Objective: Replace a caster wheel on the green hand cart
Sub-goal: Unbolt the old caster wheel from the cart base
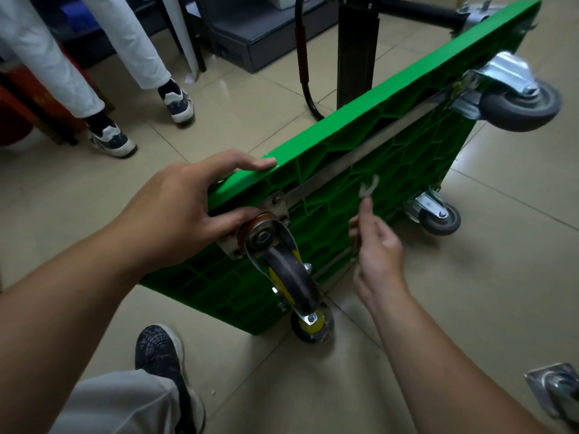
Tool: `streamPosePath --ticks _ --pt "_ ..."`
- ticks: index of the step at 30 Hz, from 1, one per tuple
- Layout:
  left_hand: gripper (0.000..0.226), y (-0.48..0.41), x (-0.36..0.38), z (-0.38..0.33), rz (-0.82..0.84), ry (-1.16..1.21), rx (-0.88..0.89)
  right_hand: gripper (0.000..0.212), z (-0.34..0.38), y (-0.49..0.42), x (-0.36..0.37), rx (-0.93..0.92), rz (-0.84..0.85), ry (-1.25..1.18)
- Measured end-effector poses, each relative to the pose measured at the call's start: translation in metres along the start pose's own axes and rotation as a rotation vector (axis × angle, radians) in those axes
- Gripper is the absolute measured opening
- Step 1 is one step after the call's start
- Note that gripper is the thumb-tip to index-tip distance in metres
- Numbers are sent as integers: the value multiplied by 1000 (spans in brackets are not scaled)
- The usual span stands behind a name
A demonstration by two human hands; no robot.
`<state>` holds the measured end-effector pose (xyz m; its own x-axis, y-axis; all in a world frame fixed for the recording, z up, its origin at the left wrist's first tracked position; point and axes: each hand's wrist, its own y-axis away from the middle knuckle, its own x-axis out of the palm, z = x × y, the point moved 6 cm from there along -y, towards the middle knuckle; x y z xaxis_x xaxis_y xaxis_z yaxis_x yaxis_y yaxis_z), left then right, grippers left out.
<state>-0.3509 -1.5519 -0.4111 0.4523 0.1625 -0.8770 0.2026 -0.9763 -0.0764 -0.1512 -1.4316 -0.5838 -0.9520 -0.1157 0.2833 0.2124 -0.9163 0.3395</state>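
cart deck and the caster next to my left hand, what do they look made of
Cart deck: moulded plastic by the look, glossy green with honeycomb ribs underneath. Caster: dark matte tread, probably rubber, on a yellow hub; its fork looks like plated steel, shiny, rust-brown at the swivel.

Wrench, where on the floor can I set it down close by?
Bare tiles lie right of your right hand, which holds the wrench, between the cart's small grey caster and the loose caster. More open floor lies beyond the cart's top edge, before the bystander's shoes. It is crowded near the yellow casters and your shoe.
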Motion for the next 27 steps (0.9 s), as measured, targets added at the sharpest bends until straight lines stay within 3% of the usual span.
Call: streamPosePath --ticks 6,18,21,24,27 --pt "61 -1 -2 1 -16 -12 -5 54 -55 34 39 80 252 64" --pt "61 1 -1 2 6 -14 -27 57 -63 28 51 119 286 62" --pt "61 1 -1 1 7 -15 -27 45 -66 29 54 144 289 48" --pt "61 1 0 2 4 -16 -27 41 -62 25 53 100 306 89" --pt "62 0 0 1 -6 -12 -15 41 -40 11 45 -66 317 214"
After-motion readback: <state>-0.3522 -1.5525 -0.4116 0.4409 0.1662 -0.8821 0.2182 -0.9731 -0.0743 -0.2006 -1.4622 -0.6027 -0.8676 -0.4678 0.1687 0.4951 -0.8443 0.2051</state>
